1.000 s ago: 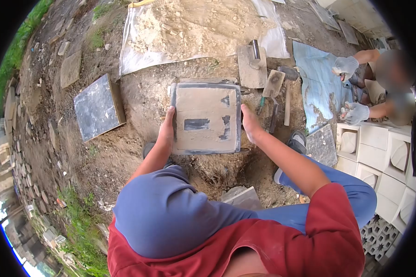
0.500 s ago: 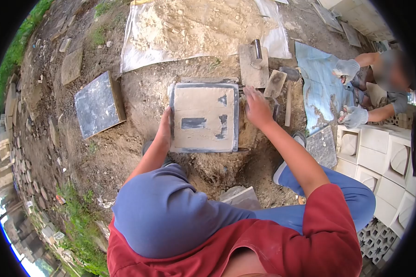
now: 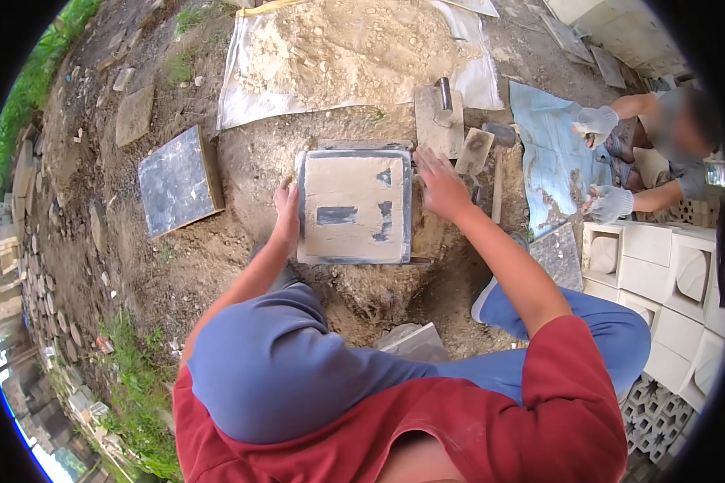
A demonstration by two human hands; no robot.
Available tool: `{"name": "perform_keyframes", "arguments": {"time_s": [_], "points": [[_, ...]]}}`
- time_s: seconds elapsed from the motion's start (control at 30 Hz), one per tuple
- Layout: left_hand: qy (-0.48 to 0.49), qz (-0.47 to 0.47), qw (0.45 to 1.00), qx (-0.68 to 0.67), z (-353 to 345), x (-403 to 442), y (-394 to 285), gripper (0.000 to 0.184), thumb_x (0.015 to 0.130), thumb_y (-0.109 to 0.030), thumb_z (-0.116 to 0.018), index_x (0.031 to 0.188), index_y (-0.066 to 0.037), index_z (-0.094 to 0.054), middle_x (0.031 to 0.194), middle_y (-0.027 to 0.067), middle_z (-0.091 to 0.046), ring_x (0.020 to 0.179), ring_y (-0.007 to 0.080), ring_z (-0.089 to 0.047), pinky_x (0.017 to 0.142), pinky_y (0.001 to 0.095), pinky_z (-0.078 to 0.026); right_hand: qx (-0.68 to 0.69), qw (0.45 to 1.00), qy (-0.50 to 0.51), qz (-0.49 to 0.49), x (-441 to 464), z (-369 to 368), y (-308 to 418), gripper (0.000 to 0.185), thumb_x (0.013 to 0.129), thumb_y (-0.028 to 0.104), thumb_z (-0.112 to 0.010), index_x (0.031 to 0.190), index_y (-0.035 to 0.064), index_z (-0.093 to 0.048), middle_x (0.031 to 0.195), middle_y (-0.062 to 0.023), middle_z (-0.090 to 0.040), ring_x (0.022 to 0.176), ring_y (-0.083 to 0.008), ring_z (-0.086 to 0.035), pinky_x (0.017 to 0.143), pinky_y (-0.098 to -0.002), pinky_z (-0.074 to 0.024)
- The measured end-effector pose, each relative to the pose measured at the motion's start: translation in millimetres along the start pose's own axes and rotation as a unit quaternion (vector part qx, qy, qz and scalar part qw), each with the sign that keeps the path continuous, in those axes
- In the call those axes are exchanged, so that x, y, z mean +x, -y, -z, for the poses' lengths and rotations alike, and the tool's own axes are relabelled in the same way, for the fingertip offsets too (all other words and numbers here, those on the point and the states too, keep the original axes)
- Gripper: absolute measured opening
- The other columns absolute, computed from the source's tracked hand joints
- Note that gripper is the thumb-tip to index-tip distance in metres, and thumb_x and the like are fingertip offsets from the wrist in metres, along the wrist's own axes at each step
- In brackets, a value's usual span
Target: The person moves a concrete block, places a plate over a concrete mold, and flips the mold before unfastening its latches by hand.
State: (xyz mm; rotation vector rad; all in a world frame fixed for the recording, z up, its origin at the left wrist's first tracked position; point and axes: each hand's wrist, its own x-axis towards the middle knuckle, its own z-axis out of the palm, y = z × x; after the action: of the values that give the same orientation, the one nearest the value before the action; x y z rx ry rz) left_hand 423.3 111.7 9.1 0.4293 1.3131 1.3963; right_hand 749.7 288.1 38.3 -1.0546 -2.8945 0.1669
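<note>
1. Viewpoint: one head-worn camera, facing forward and steeply down.
2. Field: wide-angle and circular, with black corners and bowed edges.
3. Depth: the wearer's red shirt point(image 3: 491, 410) nearest, at the lower edge; framed slab point(image 3: 354, 193) central, at middle range; pale rubble heap point(image 3: 338, 52) farther, at the upper edge.

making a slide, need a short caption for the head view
Left hand and right hand flank a square slab before heaped sand.

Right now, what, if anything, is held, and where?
Cannot tell: left hand at the left edge of the framed slab, right hand by its upper right corner.
</note>
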Motion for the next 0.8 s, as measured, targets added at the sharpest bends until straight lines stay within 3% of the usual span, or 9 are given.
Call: {"name": "perform_keyframes", "arguments": {"time_s": [0.1, 0.2, 0.27, 0.3, 0.37, 0.5, 0.6, 0.67, 0.8], "points": [[-0.046, -0.032, 0.932, 0.359, 8, 13, -28, 0.081, 0.098, -0.068, -0.045, 0.151, -0.008, -0.042, 0.154, 0.0248, -0.03, 0.146, 0.0389, -0.026, 0.122, 0.0498, -0.021, -0.028, 0.997, 0.069, 0.031, 8, 1, -16, 0.066, 0.09, 0.006, -0.051, 0.154, -0.0003, -0.037, 0.161, -0.0181, -0.037, 0.152, -0.0299, -0.031, 0.127, -0.0458, -0.0196], [0.038, 0.064, 0.841, 0.536, -8, -19, -108, 0.083, 0.099, -0.065, -0.045, 0.154, -0.004, -0.035, 0.156, 0.022, -0.028, 0.147, 0.0366, -0.028, 0.123, 0.0502, -0.023, 0.059, 0.998, 0.005, 0.001, 34, 17, -24, 0.057, 0.094, 0.009, -0.05, 0.15, 0.0001, -0.044, 0.154, -0.0202, -0.046, 0.146, -0.0345, -0.039, 0.122, -0.0454, -0.0302], [0.035, 0.142, 0.854, 0.5, -13, -33, -130, 0.085, 0.099, -0.067, -0.041, 0.158, -0.007, -0.03, 0.164, 0.0216, -0.021, 0.151, 0.0383, -0.023, 0.124, 0.0516, -0.019, 0.212, 0.974, 0.054, -0.063, 54, 30, -20, 0.059, 0.102, 0.04, -0.051, 0.147, 0.0008, -0.049, 0.153, -0.0196, -0.048, 0.141, -0.035, -0.046, 0.117, -0.0433, -0.0362], [-0.057, 0.25, 0.872, 0.417, -23, -41, -136, 0.087, 0.099, -0.069, -0.038, 0.161, -0.009, -0.026, 0.167, 0.0194, -0.017, 0.153, 0.0383, -0.02, 0.124, 0.0528, -0.019, 0.245, 0.966, 0.063, -0.054, 67, 26, -21, 0.063, 0.105, 0.051, -0.047, 0.143, 0.001, -0.054, 0.149, -0.0214, -0.052, 0.137, -0.0376, -0.05, 0.113, -0.0405, -0.0401], [-0.163, 0.346, 0.866, 0.321, -40, -59, -134, 0.089, 0.099, -0.071, -0.036, 0.163, -0.011, -0.022, 0.17, 0.0172, -0.013, 0.155, 0.0382, -0.016, 0.124, 0.054, -0.018, 0.29, 0.947, 0.13, -0.05, 88, 21, -19, 0.066, 0.105, 0.054, -0.044, 0.143, 0.0011, -0.055, 0.148, -0.022, -0.053, 0.137, -0.0374, -0.049, 0.114, -0.0407, -0.0392], [-0.427, 0.304, 0.806, 0.274, -61, -69, -29, 0.088, 0.101, -0.071, -0.022, 0.155, -0.003, -0.037, 0.162, 0.0233, -0.033, 0.15, 0.0397, -0.03, 0.123, 0.0514, -0.023, 0.322, 0.922, 0.197, -0.079, 109, -37, -32, 0.076, 0.105, 0.062, -0.033, 0.145, 0.0005, -0.054, 0.148, -0.0231, -0.054, 0.139, -0.0374, -0.048, 0.115, -0.0409, -0.0372], [-0.474, 0.172, 0.851, 0.144, -44, -46, 67, 0.084, 0.105, -0.064, -0.024, 0.144, 0.007, -0.049, 0.15, 0.032, -0.044, 0.141, 0.0434, -0.04, 0.12, 0.0486, -0.027, 0.27, 0.94, 0.187, -0.092, 122, -81, -51, 0.082, 0.103, 0.067, -0.031, 0.143, -0.0013, -0.054, 0.149, -0.0248, -0.052, 0.14, -0.0381, -0.048, 0.116, -0.0403, -0.0365], [-0.52, -0.111, 0.839, 0.115, -43, -41, 104, 0.078, 0.108, -0.056, -0.029, 0.126, 0.014, -0.057, 0.131, 0.0352, -0.053, 0.123, 0.0457, -0.048, 0.111, 0.0488, -0.032, 0.286, 0.93, 0.203, -0.112, 112, -46, -36, 0.085, 0.102, 0.069, -0.032, 0.141, -0.0021, -0.056, 0.146, -0.0261, -0.054, 0.139, -0.039, -0.049, 0.115, -0.0405, -0.0369], [-0.545, -0.159, 0.817, 0.099, -83, -57, 65, 0.072, 0.108, -0.052, -0.034, 0.112, 0.015, -0.059, 0.113, 0.0316, -0.056, 0.11, 0.0453, -0.049, 0.103, 0.0511, -0.034, 0.309, 0.92, 0.182, -0.157, 101, -34, -30, 0.09, 0.097, 0.075, -0.036, 0.132, -0.003, -0.064, 0.138, -0.0294, -0.059, 0.134, -0.0413, -0.053, 0.113, -0.042, -0.0388]]}}
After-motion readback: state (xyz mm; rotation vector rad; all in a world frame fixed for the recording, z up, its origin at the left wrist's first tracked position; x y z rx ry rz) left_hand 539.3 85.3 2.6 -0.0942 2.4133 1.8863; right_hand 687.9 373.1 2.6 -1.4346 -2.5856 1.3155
